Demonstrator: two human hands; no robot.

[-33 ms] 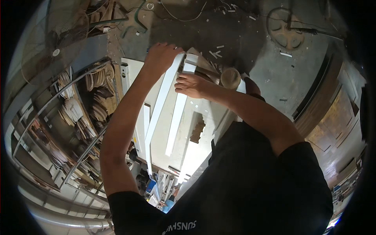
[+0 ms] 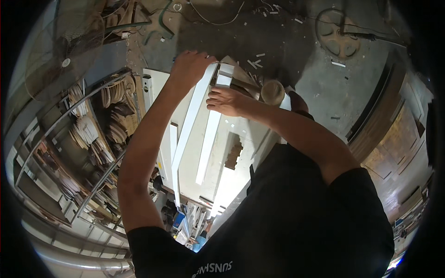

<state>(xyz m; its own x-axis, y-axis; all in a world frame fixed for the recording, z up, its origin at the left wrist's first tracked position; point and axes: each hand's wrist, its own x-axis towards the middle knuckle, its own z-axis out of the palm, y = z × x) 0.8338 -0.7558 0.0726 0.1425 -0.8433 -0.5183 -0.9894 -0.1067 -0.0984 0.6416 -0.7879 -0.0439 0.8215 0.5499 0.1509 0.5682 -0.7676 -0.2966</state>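
Observation:
Several long white strips lie lengthwise on a pale worktable point(image 2: 185, 183). My left hand point(image 2: 191, 68) is closed over the far end of the longest white strip point(image 2: 191, 118), its fingertips partly hidden. To its right, my right hand point(image 2: 225, 101) bends its fingers onto a shorter white strip point(image 2: 207, 148), close to a white block-like piece point(image 2: 224, 78) at the table's far end. A thinner white strip point(image 2: 174, 139) lies left of the long one. Right of the shorter strip is a brown piece with a notched edge point(image 2: 234, 156).
A spirit level point(image 2: 147, 85) lies along the table's left edge. Beyond my right wrist stands a round tan object point(image 2: 272, 92). White offcuts point(image 2: 255, 64) litter the floor. At left are a rack of curved wooden parts point(image 2: 85, 132) and a fan point(image 2: 66, 61); a spoked wheel point(image 2: 338, 34) is far right.

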